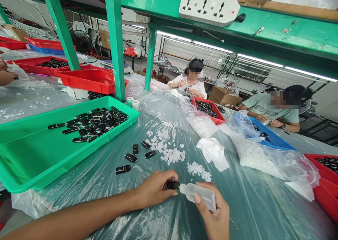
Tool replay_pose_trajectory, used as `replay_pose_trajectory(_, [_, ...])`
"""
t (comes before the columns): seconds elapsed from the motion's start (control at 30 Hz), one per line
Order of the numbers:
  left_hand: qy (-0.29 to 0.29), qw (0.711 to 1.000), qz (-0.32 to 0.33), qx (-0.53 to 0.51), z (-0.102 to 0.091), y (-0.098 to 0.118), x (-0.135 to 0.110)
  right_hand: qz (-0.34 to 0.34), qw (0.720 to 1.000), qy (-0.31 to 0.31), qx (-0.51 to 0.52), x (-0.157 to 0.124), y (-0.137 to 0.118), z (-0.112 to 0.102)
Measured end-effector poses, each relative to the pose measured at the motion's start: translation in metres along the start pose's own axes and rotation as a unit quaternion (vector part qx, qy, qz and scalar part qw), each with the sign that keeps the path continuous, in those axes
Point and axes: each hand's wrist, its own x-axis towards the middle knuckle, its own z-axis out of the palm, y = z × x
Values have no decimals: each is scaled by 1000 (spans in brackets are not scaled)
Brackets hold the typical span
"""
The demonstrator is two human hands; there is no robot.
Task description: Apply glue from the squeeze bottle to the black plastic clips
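Observation:
My left hand [154, 189] pinches a small black part [173, 185] near the front of the table. My right hand [215, 215] grips a small clear squeeze bottle [202, 195], whose tip touches the black part. Several more black parts [135, 153] lie loose on the plastic sheet just beyond my hands. Beside them sits a scatter of small white pieces [169, 150]. A green tray [39, 155] at the left holds many black parts [95, 122].
Plastic sheeting covers the table. Clear bags of white pieces [253, 155] and a white cloth [212, 152] lie to the right. Red trays [89, 79] and a blue tray [274, 139] stand further off. Two people work at the far side. Green frame posts [116, 42] rise behind the tray.

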Motion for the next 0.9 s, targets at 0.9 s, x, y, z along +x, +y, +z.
replay_pose_trajectory(0.9, [-31, 999, 18, 1, -7, 4, 1, -10, 999, 24, -20, 2, 0, 2])
